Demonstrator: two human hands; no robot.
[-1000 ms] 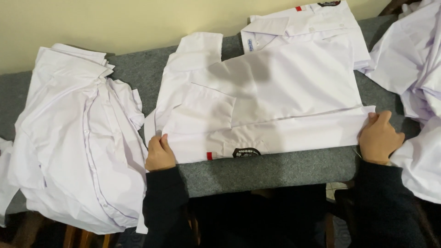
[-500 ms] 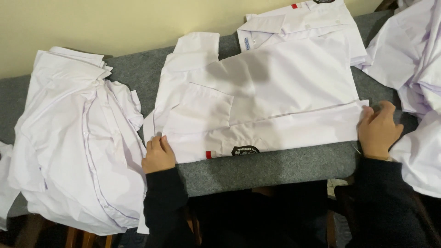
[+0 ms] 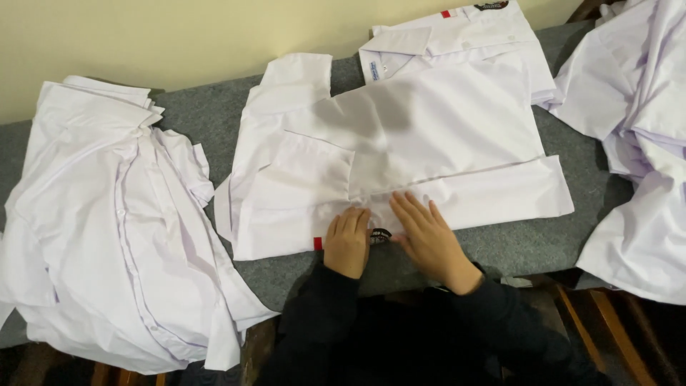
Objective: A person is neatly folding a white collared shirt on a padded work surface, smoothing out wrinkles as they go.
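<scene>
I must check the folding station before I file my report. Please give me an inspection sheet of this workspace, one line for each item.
Surface: grey felt table top, mostly covered by garments.
Job's things: white shirt spread flat at centre, with a small red tab and a dark badge at its near edge.
Clutter: loose pile of white shirts on the left; more white garments on the right.
Grippers: left hand and right hand flat on the shirt's near edge, side by side.
Cables: nothing seen.
Surroundings: pale yellow wall behind.
</scene>
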